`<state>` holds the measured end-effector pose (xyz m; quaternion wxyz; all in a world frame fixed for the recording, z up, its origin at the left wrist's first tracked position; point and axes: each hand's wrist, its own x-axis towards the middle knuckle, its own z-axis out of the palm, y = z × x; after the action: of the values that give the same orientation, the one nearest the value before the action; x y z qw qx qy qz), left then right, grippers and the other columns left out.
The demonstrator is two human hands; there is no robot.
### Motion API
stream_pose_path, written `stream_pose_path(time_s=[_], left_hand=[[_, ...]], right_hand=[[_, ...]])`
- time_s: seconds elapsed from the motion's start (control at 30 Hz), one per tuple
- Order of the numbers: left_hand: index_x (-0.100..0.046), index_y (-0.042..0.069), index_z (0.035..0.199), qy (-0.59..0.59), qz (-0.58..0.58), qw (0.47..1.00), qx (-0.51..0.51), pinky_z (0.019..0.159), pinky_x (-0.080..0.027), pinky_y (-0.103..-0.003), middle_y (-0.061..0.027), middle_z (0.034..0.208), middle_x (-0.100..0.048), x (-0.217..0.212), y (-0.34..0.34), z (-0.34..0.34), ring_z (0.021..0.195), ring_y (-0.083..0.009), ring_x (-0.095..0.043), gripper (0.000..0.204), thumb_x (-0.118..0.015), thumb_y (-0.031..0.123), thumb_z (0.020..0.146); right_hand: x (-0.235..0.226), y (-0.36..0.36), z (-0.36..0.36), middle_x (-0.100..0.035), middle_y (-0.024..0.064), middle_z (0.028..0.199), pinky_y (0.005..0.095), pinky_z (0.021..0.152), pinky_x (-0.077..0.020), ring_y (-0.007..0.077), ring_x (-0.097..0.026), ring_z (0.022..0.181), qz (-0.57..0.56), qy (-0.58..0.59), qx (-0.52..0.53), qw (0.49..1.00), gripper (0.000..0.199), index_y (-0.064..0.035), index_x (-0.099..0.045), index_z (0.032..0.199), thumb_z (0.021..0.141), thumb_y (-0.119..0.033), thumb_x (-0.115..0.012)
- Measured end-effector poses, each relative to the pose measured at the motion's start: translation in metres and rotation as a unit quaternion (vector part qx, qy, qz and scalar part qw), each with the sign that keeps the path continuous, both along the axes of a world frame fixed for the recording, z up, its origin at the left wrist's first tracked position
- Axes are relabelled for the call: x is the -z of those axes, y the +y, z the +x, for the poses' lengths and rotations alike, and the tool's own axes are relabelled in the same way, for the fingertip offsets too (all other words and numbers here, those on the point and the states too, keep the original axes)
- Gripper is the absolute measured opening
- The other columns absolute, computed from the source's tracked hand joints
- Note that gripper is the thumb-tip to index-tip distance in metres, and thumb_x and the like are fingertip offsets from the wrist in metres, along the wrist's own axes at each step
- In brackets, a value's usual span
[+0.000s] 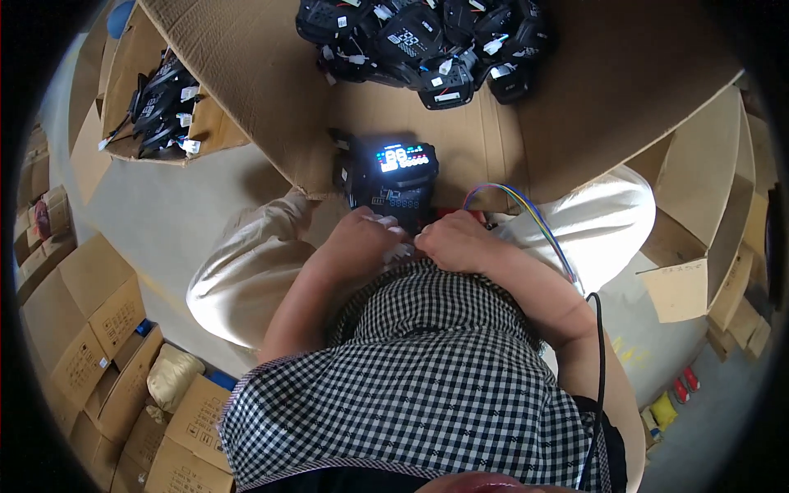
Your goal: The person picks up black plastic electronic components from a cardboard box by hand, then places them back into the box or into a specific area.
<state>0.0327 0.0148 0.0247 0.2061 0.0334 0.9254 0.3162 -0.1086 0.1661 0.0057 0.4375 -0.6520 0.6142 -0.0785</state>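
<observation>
Close to my body, my left hand [363,241] is closed with bent fingers around a white connector [398,251], partly hidden by the fingers. Just beside it, my right hand [453,241] makes a pinch; what its fingertips hold is hidden. Beyond my hands, a black digital display unit [404,162] glows with white, blue and green segments. Another black display unit [391,200], unlit or dim, lies in front of it. A bundle of coloured wires [534,212] arches from near my right hand over my right knee. Part of a red object shows behind that hand.
An open cardboard box [485,140] stands before me, with a pile of black display units [419,41] at its far end. A smaller carton [215,131] at left holds more units. A black cable [601,353] hangs along my right arm. Cardboard cartons [115,320] stand around me.
</observation>
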Motion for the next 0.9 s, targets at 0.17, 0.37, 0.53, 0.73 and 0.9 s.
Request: stream_pose_path(time_s=[0.17,0.37,0.53,0.73,0.9], left_hand=[[-0.059,0.008,0.091,0.082,0.008,0.971,-0.226,0.075,-0.044,-0.039,-0.0079,0.084,-0.063,-0.019,-0.018,-0.009,0.082,-0.0273,-0.062,0.028,-0.072,0.015,0.068],[-0.056,0.007,0.092,0.069,0.075,0.920,-0.378,0.074,-0.044,-0.040,-0.0102,0.083,-0.060,-0.028,-0.012,-0.026,0.080,-0.0328,-0.057,0.027,-0.074,0.014,0.073],[-0.056,0.008,0.093,0.100,0.079,0.933,-0.336,0.072,-0.044,-0.039,-0.0098,0.084,-0.060,-0.025,-0.013,-0.030,0.080,-0.0320,-0.056,0.029,-0.075,0.012,0.071],[-0.055,0.008,0.087,0.193,0.236,0.862,-0.405,0.066,-0.043,-0.033,-0.0066,0.081,-0.060,-0.065,-0.022,-0.015,0.074,-0.0245,-0.058,0.029,-0.074,0.002,0.067],[-0.050,0.006,0.093,0.513,0.336,0.664,-0.429,0.056,-0.037,-0.028,-0.0040,0.067,-0.052,-0.141,-0.063,0.013,0.052,-0.0136,-0.046,0.031,-0.071,0.024,0.080]], right_hand=[[-0.009,-0.028,-0.063,-0.064,0.0136,0.080,0.0430,0.061,-0.0509,0.0307,-0.064,0.074,0.009,0.186,0.260,0.948,0.013,-0.0118,-0.063,0.085,0.077,-0.008,-0.054],[0.088,-0.088,-0.130,-0.056,0.0160,0.117,0.0394,0.084,-0.0488,0.0332,-0.060,0.095,-0.101,0.212,0.397,0.887,0.016,-0.0094,-0.067,0.092,0.086,-0.018,-0.055],[0.137,-0.101,-0.135,-0.058,0.0138,0.112,0.0403,0.086,-0.0483,0.0338,-0.059,0.098,-0.011,0.125,0.442,0.888,0.017,-0.0128,-0.069,0.094,0.081,-0.017,-0.058],[0.116,-0.091,-0.121,-0.051,0.0131,0.126,0.0406,0.092,-0.0452,0.0359,-0.057,0.101,-0.164,0.178,0.420,0.875,0.019,-0.0115,-0.070,0.094,0.078,-0.011,-0.060],[0.111,-0.086,-0.152,-0.022,0.0121,0.151,0.0385,0.099,-0.0415,0.0315,-0.051,0.119,-0.025,0.151,0.335,0.930,0.018,-0.0147,-0.070,0.098,0.083,-0.019,-0.061]])
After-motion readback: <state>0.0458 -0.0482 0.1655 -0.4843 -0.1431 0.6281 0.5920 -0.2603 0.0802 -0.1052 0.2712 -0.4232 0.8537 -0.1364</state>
